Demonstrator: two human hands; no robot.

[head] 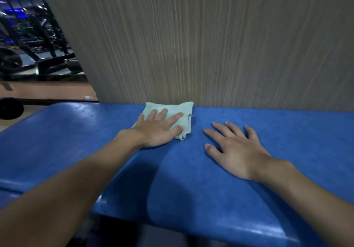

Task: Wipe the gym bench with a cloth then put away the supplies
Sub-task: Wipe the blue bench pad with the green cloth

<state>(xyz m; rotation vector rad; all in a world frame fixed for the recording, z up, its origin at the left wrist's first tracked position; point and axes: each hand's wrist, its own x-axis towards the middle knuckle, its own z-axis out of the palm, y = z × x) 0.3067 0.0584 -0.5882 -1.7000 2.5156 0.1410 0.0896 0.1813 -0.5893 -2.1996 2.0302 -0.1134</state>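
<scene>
Wall: wood-grain wall panel (pixel 210 45) is rising straight up behind the pad, and dark gym machines (pixel 28 41) are showing at the far left, too blurred to tell apart.
Bench: blue padded bench (pixel 268 124) is stretching right across in front of us, its far edge running along the panel.
Cloth: pale green cloth (pixel 184 108), folded, is lying on the bench at that far edge, close against the panel.
Left hand: we are laying our left hand (pixel 159 129) flat on the cloth, fingers straight and spread, pressing and not curling round it.
Right hand: we are resting our right hand (pixel 235 151) palm-down on the bare pad just beside the cloth, fingers spread, holding nothing.
Floor: tan floor (pixel 47 91) is peeking out past the bench's left end.
</scene>
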